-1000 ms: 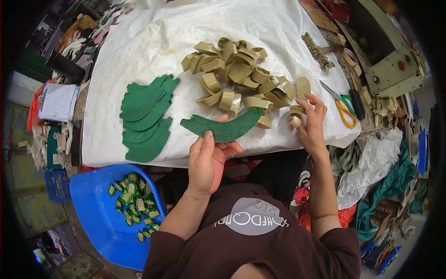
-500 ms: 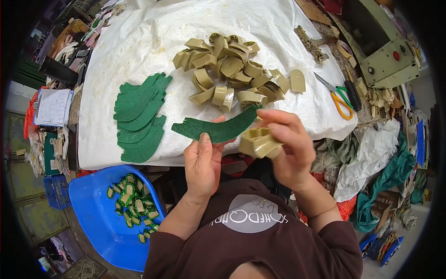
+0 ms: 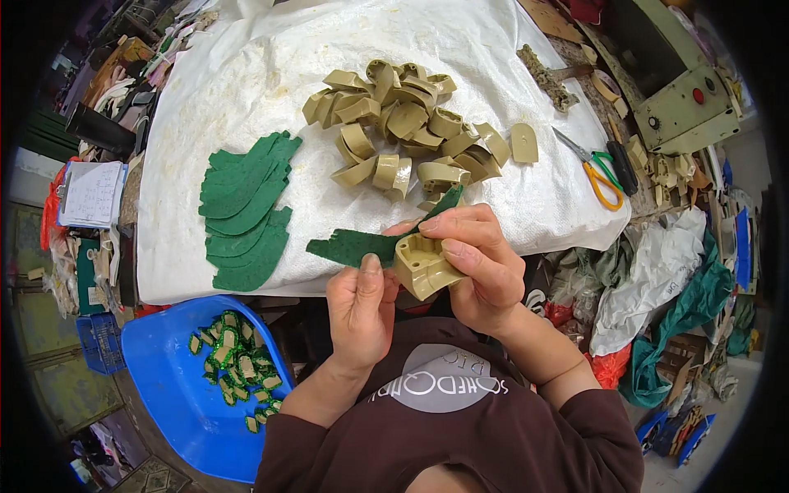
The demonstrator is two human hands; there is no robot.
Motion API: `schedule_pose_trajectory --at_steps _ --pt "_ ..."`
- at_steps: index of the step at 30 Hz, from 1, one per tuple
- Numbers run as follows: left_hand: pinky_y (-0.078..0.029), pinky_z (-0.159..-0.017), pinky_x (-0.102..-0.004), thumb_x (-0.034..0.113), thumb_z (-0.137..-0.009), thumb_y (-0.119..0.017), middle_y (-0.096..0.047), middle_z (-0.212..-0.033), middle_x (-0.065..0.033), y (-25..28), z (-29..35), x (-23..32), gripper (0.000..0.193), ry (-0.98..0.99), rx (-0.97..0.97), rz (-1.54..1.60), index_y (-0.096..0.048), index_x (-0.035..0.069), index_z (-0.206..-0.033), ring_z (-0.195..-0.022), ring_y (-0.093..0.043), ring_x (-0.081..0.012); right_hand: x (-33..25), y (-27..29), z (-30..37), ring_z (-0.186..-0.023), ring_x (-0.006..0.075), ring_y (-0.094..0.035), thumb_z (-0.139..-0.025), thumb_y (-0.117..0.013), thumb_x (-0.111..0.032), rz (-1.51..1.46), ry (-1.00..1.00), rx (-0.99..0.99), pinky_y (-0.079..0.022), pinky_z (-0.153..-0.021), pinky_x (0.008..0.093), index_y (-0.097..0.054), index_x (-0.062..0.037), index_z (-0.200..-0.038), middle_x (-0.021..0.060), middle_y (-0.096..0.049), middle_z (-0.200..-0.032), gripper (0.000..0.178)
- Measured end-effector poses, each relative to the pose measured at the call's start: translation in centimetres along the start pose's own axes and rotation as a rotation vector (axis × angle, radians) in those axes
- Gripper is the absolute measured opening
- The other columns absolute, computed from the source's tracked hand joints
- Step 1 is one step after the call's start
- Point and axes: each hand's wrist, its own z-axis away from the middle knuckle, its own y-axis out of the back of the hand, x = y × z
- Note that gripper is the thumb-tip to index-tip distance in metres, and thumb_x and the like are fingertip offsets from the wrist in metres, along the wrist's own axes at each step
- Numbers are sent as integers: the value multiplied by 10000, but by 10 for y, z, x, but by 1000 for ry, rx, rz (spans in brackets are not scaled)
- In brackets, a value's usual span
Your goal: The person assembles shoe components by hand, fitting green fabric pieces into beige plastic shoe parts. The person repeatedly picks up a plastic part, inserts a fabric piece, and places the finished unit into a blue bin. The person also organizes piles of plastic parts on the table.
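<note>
Green strip (image 3: 349,246) right up against a tan block (image 3: 426,273), near edge of the white sheet (image 3: 177,193)

From my end: left hand (image 3: 362,316) pinches the strip, right hand (image 3: 486,275) grips the block — looks like the lining-up step. Next move probably calls for steady fingers — I'd mind that edge.

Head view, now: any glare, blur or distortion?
Head view: bright highlights on the glossy tan pieces; head view: left hand, right hand and green strip look fairly sharp, while the upper-left clutter is softer; head view: fisheye, black corners, surroundings warped toward the rim.
</note>
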Motion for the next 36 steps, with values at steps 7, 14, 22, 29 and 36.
schedule_pose_trajectory --at_steps 7,14,22,29,36 --pt "-436 -940 -329 190 -1009 -311 -517 -1248 -210 -5 3 -2 428 -128 -27 -308 -410 -142 -1259 -1058 -562 -214 3 1 1 -776 247 -523 -635 -647 8 267 72 7 -349 -721 419 -551 -117 -1121 74 -640 -996 512" --pt "-433 -909 -315 247 -993 -359 -551 -1217 -215 10 -5 4 451 -321 -111 -630 -488 -137 -1192 -1073 -552 -196 11 0 -1 -744 221 -483 -601 -658 -51 307 63 -4 -245 -757 429 -577 -135 -1063 20 -647 -935 477" --pt "-470 -761 -252 105 -947 -482 -673 -925 -131 -1 -8 21 261 -308 124 -799 -622 -88 -1052 -824 -597 -124 -15 13 -20 -769 205 -490 -617 -657 -103 566 -27 -326 -237 -778 449 -607 -132 -923 -7 -545 -815 311" --pt "-475 -779 -290 61 -914 -506 -663 -924 -163 -3 -2 9 239 -353 85 -1053 -607 -90 -1070 -847 -618 -174 -18 17 -20 -797 215 -469 -581 -672 -128 598 -129 -534 -237 -768 442 -573 -128 -885 23 -473 -809 320" --pt "-460 -809 -294 51 -899 -538 -613 -1042 -178 -5 -2 6 219 -425 41 -1087 -612 -58 -1074 -928 -601 -225 3 21 -13 -791 212 -477 -586 -707 -103 435 -113 -396 -249 -774 426 -583 -105 -916 29 -483 -805 352"
